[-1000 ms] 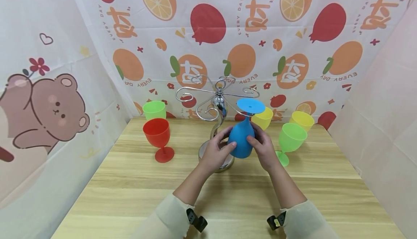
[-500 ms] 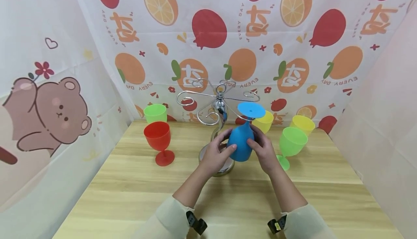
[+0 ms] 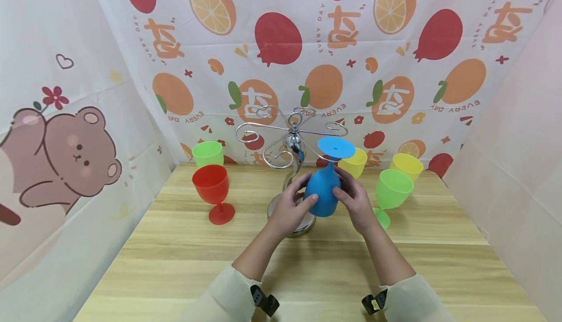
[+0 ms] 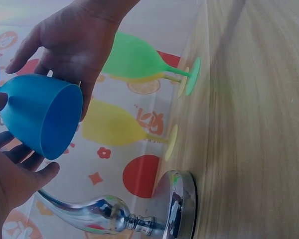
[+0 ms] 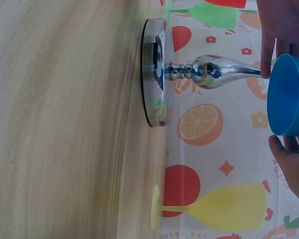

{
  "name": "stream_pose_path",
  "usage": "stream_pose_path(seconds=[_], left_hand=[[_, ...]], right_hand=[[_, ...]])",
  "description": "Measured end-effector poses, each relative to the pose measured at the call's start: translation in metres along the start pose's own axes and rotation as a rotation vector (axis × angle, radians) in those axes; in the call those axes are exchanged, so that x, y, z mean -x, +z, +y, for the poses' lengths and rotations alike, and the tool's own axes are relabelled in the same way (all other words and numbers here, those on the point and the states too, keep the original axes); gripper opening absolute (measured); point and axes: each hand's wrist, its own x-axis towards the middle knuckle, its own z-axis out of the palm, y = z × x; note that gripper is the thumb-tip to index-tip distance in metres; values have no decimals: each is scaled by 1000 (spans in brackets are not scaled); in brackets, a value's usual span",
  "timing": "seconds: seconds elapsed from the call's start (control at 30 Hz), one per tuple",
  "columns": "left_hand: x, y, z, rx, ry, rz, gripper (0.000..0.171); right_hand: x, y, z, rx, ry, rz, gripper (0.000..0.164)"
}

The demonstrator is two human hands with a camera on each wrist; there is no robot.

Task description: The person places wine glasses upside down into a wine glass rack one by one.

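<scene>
A blue plastic goblet [image 3: 324, 192] hangs upside down in front of a chrome rack [image 3: 295, 141] with curled wire arms. Its round foot lies above the tip of the rack's front right arm, with the stem right at that curl. My left hand [image 3: 291, 207] holds the bowl from the left, thumb on the near side. From the right, my right hand [image 3: 355, 202] grips the same bowl, its thumb also in front. In the left wrist view the bowl's open mouth [image 4: 62, 122] faces the table. The far fingers are partly hidden behind the bowl in the head view.
On the left stand a red goblet [image 3: 211, 185] and, behind it, a green goblet [image 3: 208, 153]. To the right are another green goblet [image 3: 392, 190] and two yellow goblets, one at the far right [image 3: 407, 163], one behind my right hand [image 3: 357, 161]. A printed cloth [image 3: 276, 39] hangs behind the table.
The head view has shifted slightly. Both hands and the blue goblet keep nearly the same place at the rack's front right arm.
</scene>
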Motion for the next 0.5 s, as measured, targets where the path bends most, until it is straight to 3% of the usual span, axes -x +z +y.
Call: stream_pose_path(seconds=[0.27,0.5], left_hand=[[3,-4,0,-67,15,52,54],[4,-12,0,-70,38,106,44]], right_hand=[[1,2,-1,9,15,11,60],[2,4,-1,11,36,20,59]])
